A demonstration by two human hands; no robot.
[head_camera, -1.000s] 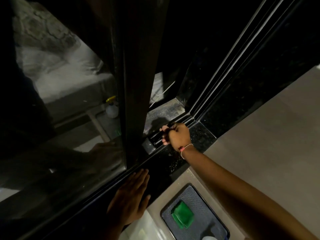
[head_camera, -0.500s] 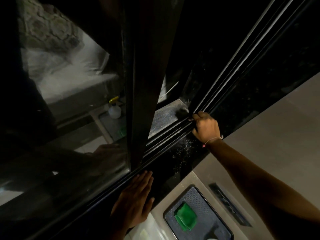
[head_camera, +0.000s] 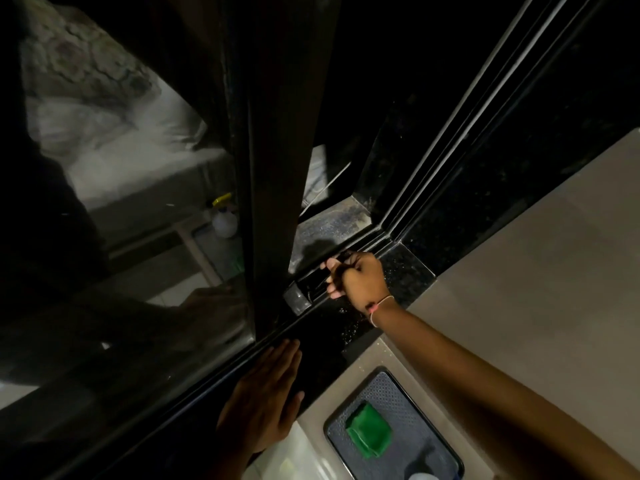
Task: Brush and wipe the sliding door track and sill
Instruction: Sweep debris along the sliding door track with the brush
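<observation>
A: What lies around the work area?

B: A dark tray (head_camera: 426,386) sits on the pale floor (head_camera: 540,271) at the bottom, holding a folded green cloth (head_camera: 369,433); a bit of a white object shows at the tray's lower edge, too cut off to identify. Through the glass of the sliding door (head_camera: 138,271) there is a white spray bottle (head_camera: 225,221) with a yellow top on the far side, plus a bed with pale bedding (head_camera: 114,157).

A: Anything blocking the track?

B: The door's dark vertical frame (head_camera: 277,168) stands right over the track (head_camera: 349,252), just left of where the brushing is. The track's rails run along the floor and then up toward the top right. Beside them the black speckled sill (head_camera: 408,268) carries pale specks of dust near the wrist.

A: And the 2 hands?

B: The right hand (head_camera: 362,278) reaches from the lower right on an outstretched arm, a thin band at the wrist. It is curled into a fist in the track groove, closed round something dark — presumably the brush handle, though it is too dim to make out. The left hand (head_camera: 266,393) lies flat, fingers (head_camera: 287,355) straight and together, palm down on the sill with fingertips touching the door's bottom rail — gripping nothing.
</observation>
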